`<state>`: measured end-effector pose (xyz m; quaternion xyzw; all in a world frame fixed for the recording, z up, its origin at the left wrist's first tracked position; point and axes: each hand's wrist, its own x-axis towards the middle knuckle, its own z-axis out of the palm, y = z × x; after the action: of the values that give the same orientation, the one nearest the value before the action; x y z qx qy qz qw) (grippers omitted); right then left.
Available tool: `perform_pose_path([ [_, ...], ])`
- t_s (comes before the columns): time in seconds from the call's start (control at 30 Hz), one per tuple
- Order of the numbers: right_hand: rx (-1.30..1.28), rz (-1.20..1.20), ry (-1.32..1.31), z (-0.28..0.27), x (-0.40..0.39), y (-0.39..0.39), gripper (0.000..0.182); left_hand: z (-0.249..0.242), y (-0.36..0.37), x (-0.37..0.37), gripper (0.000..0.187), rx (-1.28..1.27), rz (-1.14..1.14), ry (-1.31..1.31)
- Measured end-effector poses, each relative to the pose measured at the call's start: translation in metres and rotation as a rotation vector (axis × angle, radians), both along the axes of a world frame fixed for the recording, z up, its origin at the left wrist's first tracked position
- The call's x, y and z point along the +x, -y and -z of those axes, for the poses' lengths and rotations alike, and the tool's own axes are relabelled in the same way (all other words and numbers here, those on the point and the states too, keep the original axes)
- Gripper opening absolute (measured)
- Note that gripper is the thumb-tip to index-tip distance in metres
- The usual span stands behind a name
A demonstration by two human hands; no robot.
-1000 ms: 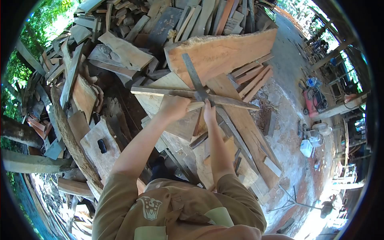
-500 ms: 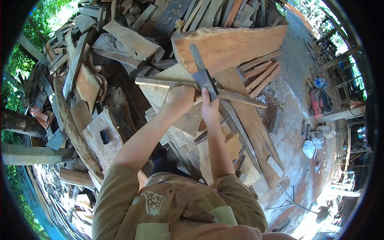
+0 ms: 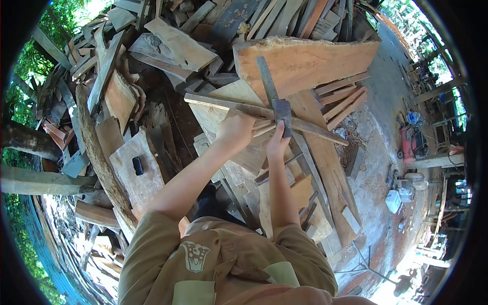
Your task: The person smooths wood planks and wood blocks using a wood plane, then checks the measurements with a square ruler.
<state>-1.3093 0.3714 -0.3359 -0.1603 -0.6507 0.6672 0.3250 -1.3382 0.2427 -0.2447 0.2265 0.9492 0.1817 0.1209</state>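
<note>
Both of my hands are over a work surface piled with boards. My left hand [image 3: 236,133] is closed in a fist around a narrow wooden strip [image 3: 262,128], whose pale end shows toward the right hand. My right hand [image 3: 277,144] grips a dark rectangular block [image 3: 282,118], thumb along its lower face. A thin grey slat [image 3: 266,79] shows just above the block and overlaps it in this view. A long narrow plank [image 3: 317,130] runs crosswise behind both hands. What lies under my left fingers is hidden.
A large live-edge slab [image 3: 310,61] lies beyond the hands, with a wide board [image 3: 325,173] on the right. Scrap wood is heaped at the far left. A black object [image 3: 137,165] rests on a pale board. A red machine [image 3: 410,140] stands on the floor at right.
The head view has shifted slightly, so the scene sits farther right. The dark block in my right hand has moved a little right and toward me and turned more upright. Both grips stay closed.
</note>
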Motion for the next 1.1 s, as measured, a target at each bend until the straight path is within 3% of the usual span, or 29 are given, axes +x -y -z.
perform_pose_path([
  [0.1,-0.112,0.01,0.075,0.015,-0.001,-0.012,0.042,0.0,0.015,0.004,0.025,0.038,0.012,0.03],
  [0.2,-0.139,0.13,0.491,0.038,0.001,-0.024,0.043,0.006,0.024,0.012,0.027,0.021,0.051,0.054],
  [0.3,-0.005,-0.026,0.266,0.112,0.005,-0.033,0.042,0.021,0.032,0.019,0.027,0.048,0.046,0.027],
  [0.33,-0.069,-0.011,0.368,0.101,0.006,-0.028,0.041,0.023,0.037,0.02,0.027,0.046,0.041,0.03],
  [0.47,-0.104,-0.053,0.323,0.093,0.004,-0.028,0.042,0.042,0.06,0.029,0.029,0.207,0.023,0.104],
  [0.53,-0.149,0.012,0.473,0.078,0.008,-0.031,0.044,0.069,0.069,0.042,0.032,0.291,0.039,0.12],
  [0.67,-0.09,-0.053,0.54,0.063,0.01,-0.033,0.051,0.103,0.076,0.058,0.046,0.443,0.087,0.174],
  [0.77,-0.22,-0.011,0.555,0.061,0.005,-0.033,0.052,0.1,0.075,0.053,0.061,0.529,0.096,0.244],
  [0.83,-0.534,0.087,0.363,0.06,-0.003,-0.032,0.053,0.08,0.079,0.042,0.069,0.492,0.053,0.479],
  [0.9,-0.449,0.075,0.371,0.053,-0.004,-0.03,0.056,0.084,0.081,0.031,0.074,0.535,0.039,0.516],
  [1.0,0.044,-0.021,0.541,0.031,-0.005,-0.018,0.059,0.096,0.076,0.02,0.073,0.373,-0.007,0.395],
  [1.1,0.131,-0.119,0.476,-0.004,0.001,0.003,0.061,0.089,0.064,0.03,0.07,0.406,-0.142,0.511],
])
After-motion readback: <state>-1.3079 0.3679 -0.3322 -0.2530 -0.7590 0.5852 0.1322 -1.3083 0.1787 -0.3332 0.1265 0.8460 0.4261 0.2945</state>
